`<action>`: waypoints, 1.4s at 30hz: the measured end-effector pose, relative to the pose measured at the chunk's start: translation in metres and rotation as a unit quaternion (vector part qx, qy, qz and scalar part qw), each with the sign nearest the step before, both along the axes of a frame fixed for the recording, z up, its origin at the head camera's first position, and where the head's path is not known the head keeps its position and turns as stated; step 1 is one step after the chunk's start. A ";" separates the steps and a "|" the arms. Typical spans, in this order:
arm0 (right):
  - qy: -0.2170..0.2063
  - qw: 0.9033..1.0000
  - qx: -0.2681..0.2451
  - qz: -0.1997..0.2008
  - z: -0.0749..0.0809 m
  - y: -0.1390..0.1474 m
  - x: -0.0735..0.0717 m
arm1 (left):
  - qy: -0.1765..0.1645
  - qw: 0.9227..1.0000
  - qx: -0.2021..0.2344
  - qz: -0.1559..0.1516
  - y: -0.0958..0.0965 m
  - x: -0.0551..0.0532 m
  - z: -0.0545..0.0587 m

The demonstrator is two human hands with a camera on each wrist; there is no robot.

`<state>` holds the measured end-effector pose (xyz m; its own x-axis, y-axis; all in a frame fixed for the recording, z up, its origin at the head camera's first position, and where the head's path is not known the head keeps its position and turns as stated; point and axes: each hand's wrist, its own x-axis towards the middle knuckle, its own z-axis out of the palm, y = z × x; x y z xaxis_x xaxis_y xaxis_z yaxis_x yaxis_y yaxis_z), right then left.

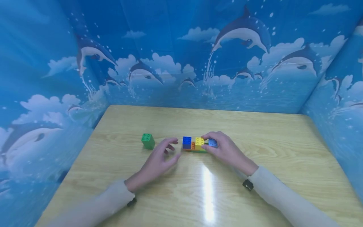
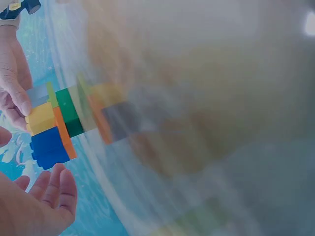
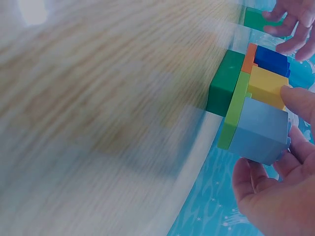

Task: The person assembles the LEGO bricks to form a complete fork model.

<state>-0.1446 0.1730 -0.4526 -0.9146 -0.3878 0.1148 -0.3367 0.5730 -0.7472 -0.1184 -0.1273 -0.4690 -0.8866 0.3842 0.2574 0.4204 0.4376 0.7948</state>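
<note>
A brick build stands on the table: a dark green brick (image 3: 228, 83) at the bottom, a thin orange brick (image 3: 249, 58) and a thin lime-green one (image 3: 234, 110) side by side above it. On top sit a dark blue brick (image 1: 187, 142) at left, a yellow brick (image 1: 199, 143) in the middle and a light blue brick (image 3: 260, 130) at right. My right hand (image 1: 224, 149) pinches the yellow brick between thumb and index finger. Left of the build, my left hand (image 1: 158, 160) holds nothing, its fingers loosely bent and apart from the dark blue brick.
A separate green brick (image 1: 148, 141) stands upright on the wooden table (image 1: 170, 201), left of the build and just beyond my left hand. A dolphin-printed blue curtain (image 1: 175, 47) encloses the table's back and sides.
</note>
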 end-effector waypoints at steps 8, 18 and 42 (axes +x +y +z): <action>0.004 1.000 -0.001 0.000 0.000 0.000 0.000 | 0.028 0.996 0.030 0.080 -0.014 0.018 0.000; 0.002 1.000 -0.004 -0.006 0.000 0.001 0.000 | -0.059 0.969 0.056 0.231 -0.051 0.020 -0.001; -0.029 0.999 -0.031 0.000 0.000 0.000 -0.002 | -0.241 0.956 0.056 0.155 -0.094 -0.016 -0.003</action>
